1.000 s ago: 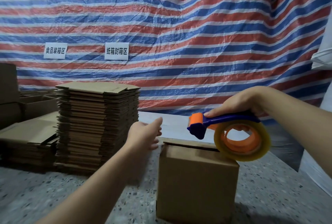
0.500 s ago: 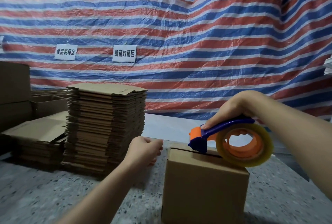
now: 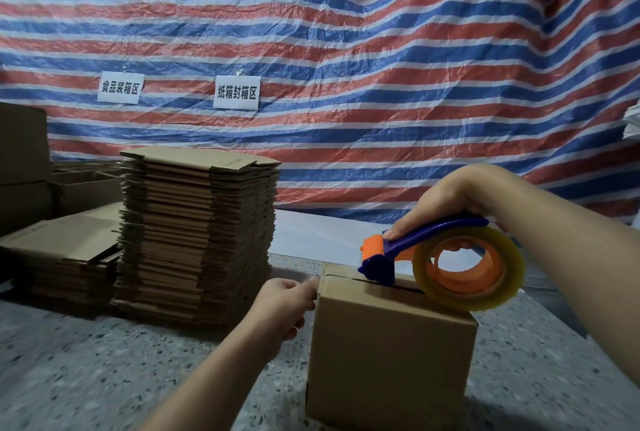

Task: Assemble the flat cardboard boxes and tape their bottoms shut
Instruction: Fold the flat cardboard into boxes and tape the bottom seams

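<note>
An assembled cardboard box (image 3: pixel 388 354) stands on the speckled table, its closed flaps up with a seam along the top. My right hand (image 3: pixel 446 202) grips the blue and orange tape dispenser (image 3: pixel 450 257). Its roll of clear tape rests on the box top and its blue nose sits on the seam. My left hand (image 3: pixel 287 302), fingers curled, pinches at the box's upper left edge. A faint strip of clear tape seems to run from there to the dispenser. A tall stack of flat cardboard boxes (image 3: pixel 197 233) stands to the left.
A lower pile of flat boxes (image 3: pixel 65 257) lies at far left, with assembled boxes (image 3: pixel 24 153) behind it. A striped tarp (image 3: pixel 346 50) with two white signs hangs behind the table. Bare speckled tabletop (image 3: pixel 86 378) shows in front of the stacks.
My left hand came down and right from mid-air to the box's upper left edge and curled its fingers. The dispenser dropped onto the box top.
</note>
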### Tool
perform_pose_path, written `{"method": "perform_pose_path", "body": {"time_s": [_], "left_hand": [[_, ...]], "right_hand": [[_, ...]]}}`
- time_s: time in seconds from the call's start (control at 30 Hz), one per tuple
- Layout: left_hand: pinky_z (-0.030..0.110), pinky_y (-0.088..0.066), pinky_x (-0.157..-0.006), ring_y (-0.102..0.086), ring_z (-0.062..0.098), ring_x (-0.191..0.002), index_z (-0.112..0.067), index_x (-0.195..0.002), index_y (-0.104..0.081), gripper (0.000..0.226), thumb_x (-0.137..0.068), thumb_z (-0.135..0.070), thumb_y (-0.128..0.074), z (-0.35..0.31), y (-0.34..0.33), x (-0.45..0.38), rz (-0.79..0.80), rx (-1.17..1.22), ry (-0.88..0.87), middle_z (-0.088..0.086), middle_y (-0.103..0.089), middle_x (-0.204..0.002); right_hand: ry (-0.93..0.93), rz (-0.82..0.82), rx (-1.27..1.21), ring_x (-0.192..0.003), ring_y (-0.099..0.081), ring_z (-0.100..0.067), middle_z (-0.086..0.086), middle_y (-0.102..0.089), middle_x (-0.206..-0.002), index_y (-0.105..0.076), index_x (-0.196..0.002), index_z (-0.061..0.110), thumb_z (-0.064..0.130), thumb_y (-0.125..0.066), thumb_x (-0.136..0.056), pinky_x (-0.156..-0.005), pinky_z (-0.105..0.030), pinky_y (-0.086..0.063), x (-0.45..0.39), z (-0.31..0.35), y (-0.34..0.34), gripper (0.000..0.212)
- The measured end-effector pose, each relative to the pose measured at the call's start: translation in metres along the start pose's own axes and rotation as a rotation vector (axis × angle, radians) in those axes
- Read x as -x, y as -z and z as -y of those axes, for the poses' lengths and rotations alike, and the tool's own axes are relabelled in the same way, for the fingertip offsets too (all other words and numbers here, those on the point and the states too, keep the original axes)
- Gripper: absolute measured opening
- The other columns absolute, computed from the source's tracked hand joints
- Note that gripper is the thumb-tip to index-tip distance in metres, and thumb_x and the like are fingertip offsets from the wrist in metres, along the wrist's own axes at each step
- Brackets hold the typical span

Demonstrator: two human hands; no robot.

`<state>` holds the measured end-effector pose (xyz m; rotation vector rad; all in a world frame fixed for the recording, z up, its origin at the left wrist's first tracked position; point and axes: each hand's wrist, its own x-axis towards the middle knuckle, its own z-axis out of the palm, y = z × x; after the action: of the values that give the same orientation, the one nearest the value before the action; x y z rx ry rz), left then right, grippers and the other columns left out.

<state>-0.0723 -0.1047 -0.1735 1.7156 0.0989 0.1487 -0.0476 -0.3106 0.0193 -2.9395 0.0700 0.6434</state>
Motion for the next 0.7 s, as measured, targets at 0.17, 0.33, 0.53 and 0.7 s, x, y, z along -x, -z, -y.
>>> {"method": "perform_pose_path", "body": {"time_s": [0.17, 0.33, 0.53, 0.7], "left_hand": [[0.021, -0.033, -0.046, -0.043, 0.012, -0.058, -0.011, -0.091, -0.058, 0.04, -0.094, -0.052, -0.057, 0.008, 0.0, 0.002, 0.044, -0.043, 0.088, 0.002, -0.049, -0.073], [0.03, -0.044, -0.08, -0.055, 0.012, -0.091, -0.019, -0.116, -0.057, 0.034, -0.103, -0.045, -0.04, 0.017, -0.001, 0.017, -0.081, 0.045, -0.051, -0.003, -0.06, -0.11], [0.03, -0.032, -0.112, -0.04, 0.001, -0.129, -0.043, -0.147, -0.035, 0.069, -0.086, -0.069, -0.053, -0.007, -0.018, 0.034, 0.115, -0.161, -0.343, -0.022, -0.038, -0.146], [0.028, -0.04, -0.108, -0.046, 0.002, -0.126, -0.034, -0.149, -0.036, 0.069, -0.089, -0.06, -0.057, -0.008, -0.015, 0.039, 0.047, -0.309, -0.406, -0.016, -0.045, -0.147]], "right_hand": [[0.023, 0.001, -0.001, -0.059, -0.069, -0.012, -0.003, -0.075, -0.077, -0.069, -0.103, 0.012, 0.068, -0.074, -0.06, -0.054, -0.021, -0.054, 0.001, 0.001, 0.0, 0.071], [0.014, -0.007, 0.011, -0.056, -0.068, -0.011, -0.002, -0.074, -0.073, -0.068, -0.104, 0.012, 0.066, -0.072, -0.076, -0.053, -0.021, -0.054, 0.002, 0.003, -0.001, 0.061], [0.004, 0.004, 0.052, -0.053, -0.067, -0.01, -0.001, -0.072, -0.068, -0.068, -0.099, 0.013, 0.065, -0.069, -0.081, -0.051, -0.019, -0.053, 0.001, 0.01, -0.002, 0.055], [0.005, 0.024, 0.083, -0.053, -0.067, -0.01, -0.001, -0.072, -0.067, -0.068, -0.095, 0.015, 0.065, -0.067, -0.083, -0.052, -0.019, -0.053, -0.001, 0.011, -0.002, 0.051]]}}
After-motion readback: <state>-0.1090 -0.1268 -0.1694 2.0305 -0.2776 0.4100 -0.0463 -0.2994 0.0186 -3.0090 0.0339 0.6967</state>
